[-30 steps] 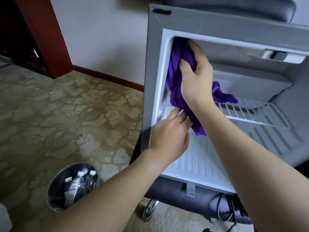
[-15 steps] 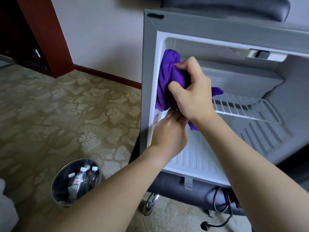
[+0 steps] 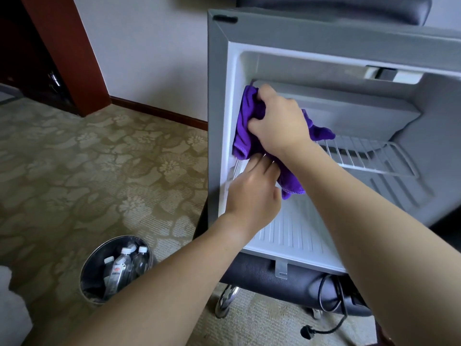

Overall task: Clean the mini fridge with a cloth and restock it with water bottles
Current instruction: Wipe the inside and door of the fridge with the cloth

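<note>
Carpeted room, fridge [image 3: 217,121] open on chair. Cloth [image 3: 247,126] gripped by right hand [image 3: 279,126], pressed to inner left wall. Left hand [image 3: 252,193] at shelf [image 3: 374,156] edge – fingers hidden, grip unclear. Cleaning underway – bottles [image 3: 124,265] waiting in bin [image 3: 87,278], restocking not begun.

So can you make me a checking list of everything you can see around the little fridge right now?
Surface: patterned carpet; mini fridge sits on a dark padded seat.
Job's things: purple cloth against the fridge's left inner wall; wire shelf inside; water bottles standing in a metal bin.
Clutter: nothing seen.
Grippers: right hand grips the cloth; left hand rests at the wire shelf's left end, fingers straight.
Cables: black cord hangs below the fridge, its plug loose on the carpet.
Surroundings: pale wall, wood baseboard.
</note>
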A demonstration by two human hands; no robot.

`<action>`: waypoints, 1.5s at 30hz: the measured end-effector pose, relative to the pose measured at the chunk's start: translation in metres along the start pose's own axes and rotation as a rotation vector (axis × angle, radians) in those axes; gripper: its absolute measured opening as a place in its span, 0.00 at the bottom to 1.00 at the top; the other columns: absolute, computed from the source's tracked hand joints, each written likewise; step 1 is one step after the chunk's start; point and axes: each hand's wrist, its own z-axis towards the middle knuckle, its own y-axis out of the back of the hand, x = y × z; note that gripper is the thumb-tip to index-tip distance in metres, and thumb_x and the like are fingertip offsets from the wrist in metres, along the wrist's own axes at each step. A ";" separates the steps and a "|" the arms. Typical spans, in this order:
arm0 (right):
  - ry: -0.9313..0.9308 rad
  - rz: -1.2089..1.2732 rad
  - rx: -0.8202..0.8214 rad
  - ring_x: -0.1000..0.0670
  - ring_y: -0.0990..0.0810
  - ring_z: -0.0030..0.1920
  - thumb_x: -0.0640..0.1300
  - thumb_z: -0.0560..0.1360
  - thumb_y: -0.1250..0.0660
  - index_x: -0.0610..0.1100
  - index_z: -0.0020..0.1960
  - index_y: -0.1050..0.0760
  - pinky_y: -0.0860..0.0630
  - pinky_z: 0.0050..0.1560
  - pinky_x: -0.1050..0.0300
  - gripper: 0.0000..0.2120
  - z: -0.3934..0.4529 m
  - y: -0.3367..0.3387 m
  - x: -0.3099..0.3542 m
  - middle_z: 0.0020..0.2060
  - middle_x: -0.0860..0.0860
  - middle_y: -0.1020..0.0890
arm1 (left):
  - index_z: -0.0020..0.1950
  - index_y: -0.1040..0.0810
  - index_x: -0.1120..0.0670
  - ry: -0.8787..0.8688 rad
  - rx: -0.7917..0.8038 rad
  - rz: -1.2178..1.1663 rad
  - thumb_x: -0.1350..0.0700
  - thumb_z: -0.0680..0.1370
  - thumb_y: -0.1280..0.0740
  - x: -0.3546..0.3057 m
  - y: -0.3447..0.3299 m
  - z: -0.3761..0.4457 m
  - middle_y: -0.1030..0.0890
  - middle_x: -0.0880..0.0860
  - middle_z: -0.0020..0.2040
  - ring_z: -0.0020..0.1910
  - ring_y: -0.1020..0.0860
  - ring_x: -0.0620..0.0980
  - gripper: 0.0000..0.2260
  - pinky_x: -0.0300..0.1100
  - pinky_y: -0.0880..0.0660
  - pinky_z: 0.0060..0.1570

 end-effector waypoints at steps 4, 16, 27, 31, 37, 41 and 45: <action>-0.098 -0.139 0.006 0.39 0.29 0.42 0.39 0.72 0.40 0.46 0.53 0.30 0.33 0.40 0.52 0.11 0.014 -0.008 0.003 0.44 0.45 0.22 | 0.44 0.22 0.58 -0.008 -0.029 -0.066 0.59 0.66 0.48 -0.001 -0.001 0.002 0.21 0.51 0.47 0.54 0.25 0.52 0.16 0.46 0.26 0.34; -0.161 0.054 -0.258 0.38 0.25 0.42 0.40 0.75 0.43 0.44 0.62 0.32 0.32 0.40 0.50 0.16 0.017 -0.016 0.004 0.43 0.45 0.22 | 0.48 0.20 0.57 -0.017 -0.089 -0.083 0.61 0.66 0.46 0.000 0.000 0.003 0.20 0.49 0.51 0.58 0.24 0.51 0.18 0.36 0.36 0.32; -0.460 0.054 -0.290 0.44 0.22 0.61 0.46 0.81 0.42 0.44 0.62 0.24 0.29 0.49 0.57 0.13 0.073 0.007 0.003 0.60 0.47 0.20 | 0.66 0.22 0.56 -0.016 0.000 -0.128 0.61 0.68 0.44 0.000 0.002 0.003 0.23 0.49 0.69 0.74 0.31 0.51 0.28 0.43 0.19 0.50; -0.501 0.124 -0.279 0.45 0.22 0.63 0.45 0.80 0.43 0.46 0.62 0.26 0.27 0.60 0.55 0.13 0.085 0.002 0.012 0.61 0.48 0.20 | 0.64 0.21 0.55 -0.003 -0.007 -0.162 0.65 0.66 0.38 -0.002 0.001 0.002 0.23 0.49 0.68 0.73 0.30 0.52 0.27 0.45 0.19 0.42; -0.422 0.315 -0.327 0.42 0.21 0.56 0.45 0.77 0.42 0.45 0.59 0.25 0.28 0.49 0.57 0.13 0.080 -0.006 0.008 0.54 0.48 0.18 | 0.58 0.20 0.55 -0.063 -0.048 -0.137 0.66 0.64 0.36 0.000 0.002 0.002 0.22 0.49 0.66 0.72 0.29 0.51 0.23 0.40 0.23 0.35; -0.234 0.460 -0.389 0.41 0.23 0.48 0.42 0.75 0.40 0.42 0.55 0.24 0.27 0.47 0.52 0.11 0.051 -0.008 0.008 0.46 0.47 0.19 | 0.52 0.21 0.55 -0.054 -0.075 -0.104 0.65 0.63 0.38 -0.001 0.001 0.002 0.21 0.48 0.59 0.68 0.28 0.51 0.19 0.34 0.36 0.30; -0.127 0.607 -0.395 0.50 0.26 0.39 0.42 0.71 0.39 0.45 0.57 0.22 0.25 0.47 0.56 0.16 0.019 -0.005 0.014 0.37 0.56 0.22 | 0.48 0.22 0.55 -0.031 -0.098 -0.063 0.64 0.62 0.38 -0.003 -0.001 0.000 0.22 0.50 0.47 0.56 0.26 0.53 0.16 0.37 0.36 0.29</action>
